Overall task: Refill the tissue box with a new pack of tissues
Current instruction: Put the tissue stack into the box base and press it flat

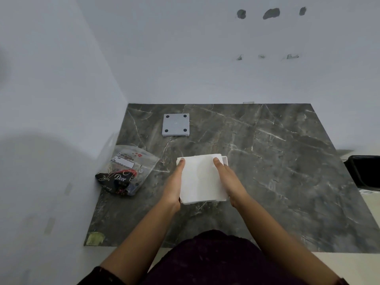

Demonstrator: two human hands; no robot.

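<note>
White tissues [200, 177], a thick square stack, sat clamped between the left hand [173, 186] and right hand [228, 179], over the tissue box [225, 160]. An empty wrapper [125, 171] lay left of the left hand; bare marble counter [287, 171] stretched rightward.

Soft matt white paper tissue stack [200, 177], smooth white plastic box [225, 160] under it, glossy crinkled plastic wrapper [123, 171], matt grey plastic lid [176, 124], polished veined dark marble surface [277, 171], matt painted wall [185, 58]
</note>
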